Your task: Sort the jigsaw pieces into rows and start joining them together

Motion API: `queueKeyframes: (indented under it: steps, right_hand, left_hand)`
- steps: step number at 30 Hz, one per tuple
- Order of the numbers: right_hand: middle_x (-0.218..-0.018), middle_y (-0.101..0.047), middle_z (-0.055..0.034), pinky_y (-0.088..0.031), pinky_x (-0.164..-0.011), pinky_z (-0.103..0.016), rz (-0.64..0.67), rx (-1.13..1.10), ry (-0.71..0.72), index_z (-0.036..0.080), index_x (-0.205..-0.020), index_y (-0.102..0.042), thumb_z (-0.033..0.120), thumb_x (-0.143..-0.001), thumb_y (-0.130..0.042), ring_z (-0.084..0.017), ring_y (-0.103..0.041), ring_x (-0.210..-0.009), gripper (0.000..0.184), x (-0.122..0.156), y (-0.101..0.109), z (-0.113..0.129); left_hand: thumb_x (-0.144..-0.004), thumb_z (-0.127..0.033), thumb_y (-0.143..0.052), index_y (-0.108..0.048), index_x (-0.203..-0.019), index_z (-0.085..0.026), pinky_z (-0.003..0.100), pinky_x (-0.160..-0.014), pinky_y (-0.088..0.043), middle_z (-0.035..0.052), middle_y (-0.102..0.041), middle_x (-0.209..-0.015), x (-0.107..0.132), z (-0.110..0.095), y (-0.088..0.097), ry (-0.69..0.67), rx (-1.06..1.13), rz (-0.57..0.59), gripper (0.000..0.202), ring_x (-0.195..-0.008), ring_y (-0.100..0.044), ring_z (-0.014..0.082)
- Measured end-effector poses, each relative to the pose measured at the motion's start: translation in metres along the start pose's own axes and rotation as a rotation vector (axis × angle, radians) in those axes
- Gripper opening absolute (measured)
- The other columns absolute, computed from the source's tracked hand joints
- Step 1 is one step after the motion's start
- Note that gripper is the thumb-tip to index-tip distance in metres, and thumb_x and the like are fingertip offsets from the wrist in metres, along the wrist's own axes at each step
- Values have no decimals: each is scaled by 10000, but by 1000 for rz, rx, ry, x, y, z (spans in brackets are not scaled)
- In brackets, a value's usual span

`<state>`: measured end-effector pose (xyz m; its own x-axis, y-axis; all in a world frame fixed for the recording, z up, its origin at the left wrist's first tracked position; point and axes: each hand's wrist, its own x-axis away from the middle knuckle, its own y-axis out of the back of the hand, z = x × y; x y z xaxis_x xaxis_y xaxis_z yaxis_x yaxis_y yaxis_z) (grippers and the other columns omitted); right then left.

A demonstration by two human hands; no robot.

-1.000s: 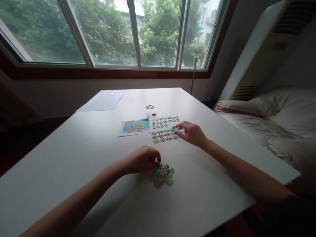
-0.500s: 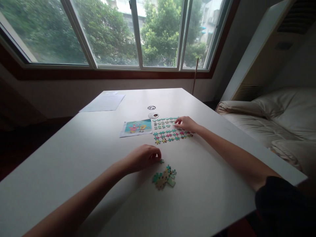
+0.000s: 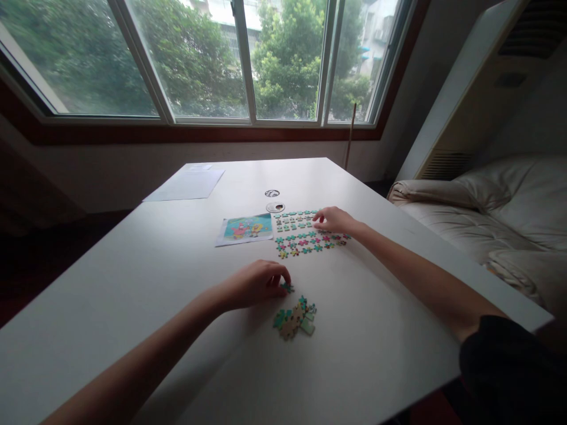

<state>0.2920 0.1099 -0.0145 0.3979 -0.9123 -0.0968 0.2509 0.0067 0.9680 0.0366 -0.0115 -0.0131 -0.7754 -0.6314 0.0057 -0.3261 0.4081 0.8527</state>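
**Left hand draws one piece clear of the cluster; right hand settles on the far rows**

The left hand (image 3: 254,284) is curled, its fingertips closed on a single teal puzzle piece (image 3: 287,288) lying on the desk (image 3: 133,283) near the front edge. A second ago those fingers were at the joined cluster of pieces (image 3: 295,317). Now the piece sits just apart from the cluster, on its far side, so one piece has been separated from the assembled part.

The right hand (image 3: 334,219) has moved from the nearer right end of the loose puzzle pieces (image 3: 301,239) to their farther rows, and has barely shifted in the last half second. Its fingers lie low over the pieces, palm down. Whether they pinch one cannot be told.

The loose pieces are laid out in rows near the middle of the desk, towards the right edge. The reference picture (image 3: 245,228) lies just left of them, and a round cable grommet (image 3: 275,207) sits just beyond. A sheet of paper (image 3: 185,184) lies near the far left corner.
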Motion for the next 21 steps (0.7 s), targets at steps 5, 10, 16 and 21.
queueKeyframes:
  steps: [5,10,16,21]
  right_hand:
    - [-804,-651,-14,-373,-579,-200,-111,-45,108,206,-880,-656,322,-779,-530,-105,-553,-658,199,35,7,18]
    - [-772,-629,-12,-378,-602,-198,-126,-135,253,204,-852,-648,271,-787,-528,-90,-534,-641,152,76,-5,42]
    - [-755,-615,-3,-381,-600,-187,-99,-233,351,200,-821,-648,228,-788,-524,-70,-509,-595,132,108,-26,71]
    - [-779,-612,-11,-393,-612,-196,-93,-311,323,208,-885,-651,284,-794,-535,-82,-533,-630,166,118,-32,88]
  left_hand:
    - [-750,-198,-569,-637,-806,-174,181,-553,-366,-15,-563,-652,-2,-2,-1,-5,-3,-13,91,-574,-483,96]
    - [-737,-197,-581,-640,-877,-187,185,-560,-384,1,-573,-725,0,-2,2,19,-29,-16,152,-601,-507,103]
    - [-747,-162,-543,-675,-811,-186,191,-578,-397,26,-593,-768,4,-12,5,51,-96,1,149,-608,-532,104]
    - [-719,-183,-575,-682,-787,-181,201,-569,-394,31,-608,-739,3,-19,0,119,-166,-46,126,-598,-538,116]
